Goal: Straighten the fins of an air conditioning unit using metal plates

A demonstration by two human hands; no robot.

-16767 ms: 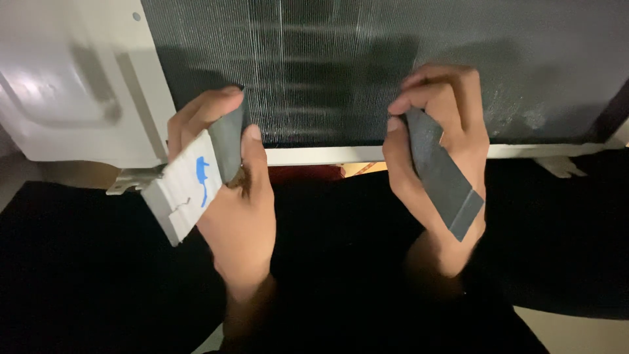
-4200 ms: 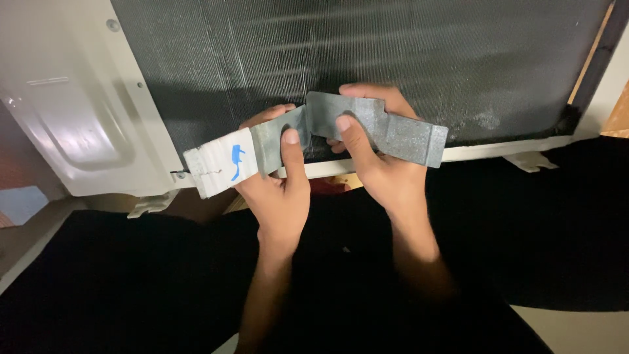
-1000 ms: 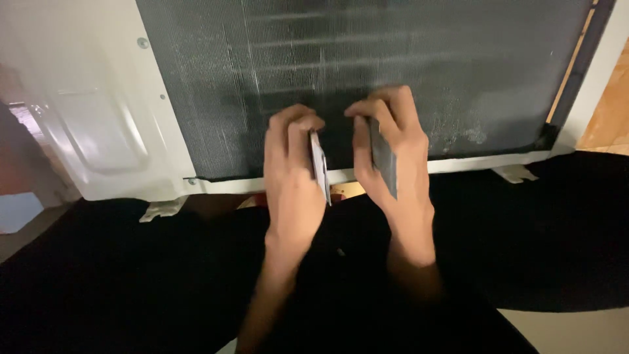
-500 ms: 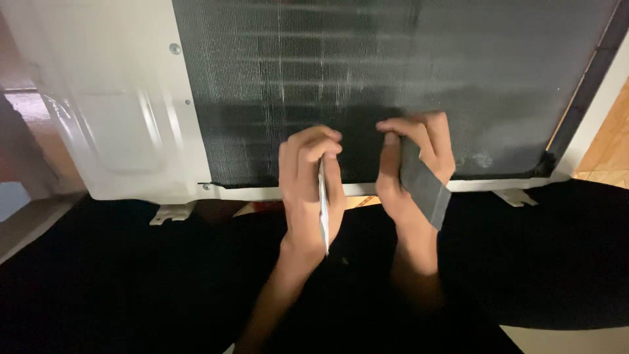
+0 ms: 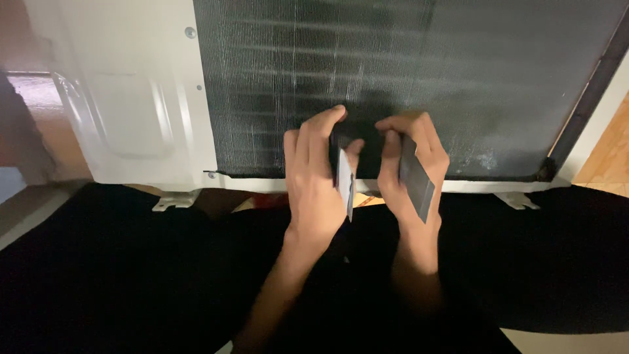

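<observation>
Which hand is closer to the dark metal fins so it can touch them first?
Probably the left hand: its fingertips already reach up over the dark fins, higher than the right hand. Both grip ends of a grey strip, so it is close.

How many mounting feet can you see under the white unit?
2. One mounting foot sits below the white panel at left; the other mounting foot sits at right. The hands may hide more.
</observation>
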